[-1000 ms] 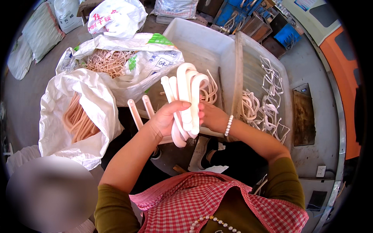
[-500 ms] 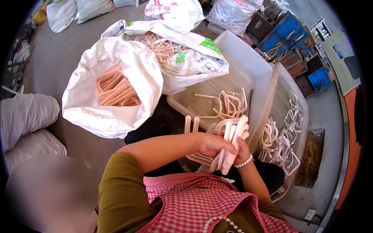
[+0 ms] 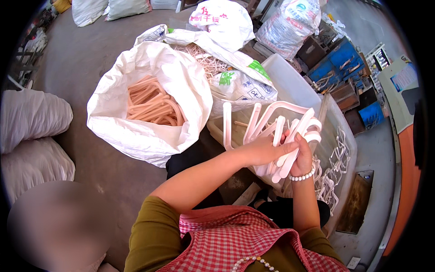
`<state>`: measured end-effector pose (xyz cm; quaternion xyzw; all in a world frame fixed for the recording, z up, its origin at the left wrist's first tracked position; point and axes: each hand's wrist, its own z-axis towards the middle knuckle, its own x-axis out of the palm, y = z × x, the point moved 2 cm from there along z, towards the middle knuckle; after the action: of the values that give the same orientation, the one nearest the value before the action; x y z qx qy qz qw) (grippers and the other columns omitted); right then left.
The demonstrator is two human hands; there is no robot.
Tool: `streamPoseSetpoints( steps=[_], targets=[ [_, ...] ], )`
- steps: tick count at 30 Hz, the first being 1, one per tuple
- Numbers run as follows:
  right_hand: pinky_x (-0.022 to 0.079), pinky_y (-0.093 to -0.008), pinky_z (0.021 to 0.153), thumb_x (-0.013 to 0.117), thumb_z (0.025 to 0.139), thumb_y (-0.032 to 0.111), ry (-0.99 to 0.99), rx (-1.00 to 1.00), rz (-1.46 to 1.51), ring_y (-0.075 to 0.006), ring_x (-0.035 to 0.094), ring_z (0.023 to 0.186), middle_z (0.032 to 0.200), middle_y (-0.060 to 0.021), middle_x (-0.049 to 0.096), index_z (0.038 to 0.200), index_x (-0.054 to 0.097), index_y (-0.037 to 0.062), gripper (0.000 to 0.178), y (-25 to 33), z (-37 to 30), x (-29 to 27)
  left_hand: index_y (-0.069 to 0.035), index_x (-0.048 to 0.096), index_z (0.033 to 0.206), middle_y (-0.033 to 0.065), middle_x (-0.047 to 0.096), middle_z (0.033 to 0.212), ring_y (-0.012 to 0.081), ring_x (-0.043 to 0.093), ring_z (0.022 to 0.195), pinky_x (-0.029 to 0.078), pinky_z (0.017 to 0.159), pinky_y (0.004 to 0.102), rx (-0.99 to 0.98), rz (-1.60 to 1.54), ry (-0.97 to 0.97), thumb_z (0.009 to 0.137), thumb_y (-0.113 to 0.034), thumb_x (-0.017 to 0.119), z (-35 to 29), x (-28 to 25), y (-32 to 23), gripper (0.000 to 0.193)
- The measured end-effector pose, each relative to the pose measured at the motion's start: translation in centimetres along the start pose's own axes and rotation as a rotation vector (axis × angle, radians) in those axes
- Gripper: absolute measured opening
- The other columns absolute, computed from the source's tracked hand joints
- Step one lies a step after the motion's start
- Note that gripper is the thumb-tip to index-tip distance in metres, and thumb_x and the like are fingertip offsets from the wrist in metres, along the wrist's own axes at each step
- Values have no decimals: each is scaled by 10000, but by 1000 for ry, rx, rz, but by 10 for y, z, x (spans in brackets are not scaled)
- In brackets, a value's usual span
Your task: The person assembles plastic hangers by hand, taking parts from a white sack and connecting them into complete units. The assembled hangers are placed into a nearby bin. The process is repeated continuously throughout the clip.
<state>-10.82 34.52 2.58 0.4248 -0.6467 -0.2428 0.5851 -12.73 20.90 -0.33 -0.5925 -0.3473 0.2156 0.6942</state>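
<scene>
My left hand [image 3: 267, 149] is closed around a bunch of pale pink, U-shaped plastic pieces [image 3: 283, 108], whose long bent ends fan out above and to the left. My right hand [image 3: 302, 159], with a white bead bracelet at its wrist, grips the same bunch from the right, fingers wrapped round the straight ends. The bunch is held up over a translucent plastic tub [image 3: 294, 75]. Some pieces in the tub are hidden behind the bunch. To the left, an open white woven sack [image 3: 106, 129] holds many similar pink pieces [image 3: 154, 104].
Behind the open sack, another sack [image 3: 244, 86] holds thin pink scraps [image 3: 206, 61]. A second tub [image 3: 346, 181] at the right holds white, branching plastic strips [image 3: 337, 158]. Full sacks [image 3: 36, 120] lie at the left. Blue machinery [image 3: 337, 59] stands at the far right.
Both hands have lifted the bunch upward and away from my body, and its bent ends now spread higher. The whole view has shifted a little, so the sacks appear further right.
</scene>
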Motion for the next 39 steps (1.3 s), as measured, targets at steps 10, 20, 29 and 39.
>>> streamPoseSetpoints(
  steps=[10, 20, 29, 39],
  targets=[
    [496, -469, 878, 507, 903, 357, 245, 366, 83, -311, 589, 1048, 1238, -203, 534, 1288, 432, -27, 549, -24, 3, 22, -37, 489, 1286, 100, 589, 1153, 150, 601, 975, 499, 820, 287, -447, -174, 245, 912, -598, 436, -37, -15, -20, 677],
    [500, -352, 860, 597, 856, 381, 250, -40, -32, -244, 595, 934, 1049, -173, 588, 1137, 503, -51, 523, 15, 14, 46, 13, 633, 1056, 59, 657, 941, 88, 589, 836, 480, 738, 247, -162, 33, -9, 883, -468, 603, -40, -39, -16, 512],
    [494, -356, 922, 632, 833, 316, 377, -183, -356, -263, 564, 1090, 1112, -200, 579, 1310, 361, -26, 647, 32, 50, 174, 30, 632, 1062, 176, 679, 938, 204, 646, 840, 488, 761, 311, 273, 1014, -1364, 910, -306, 562, -216, -303, -167, 376],
    [547, -298, 717, 685, 793, 154, 936, 103, -277, -181, 639, 842, 965, -124, 634, 1125, 511, -16, 412, -112, 119, 285, 21, 639, 1011, 89, 671, 904, 179, 637, 674, 519, 621, 320, -321, 474, -1162, 837, -215, 660, -268, -387, -141, 294]
  ],
)
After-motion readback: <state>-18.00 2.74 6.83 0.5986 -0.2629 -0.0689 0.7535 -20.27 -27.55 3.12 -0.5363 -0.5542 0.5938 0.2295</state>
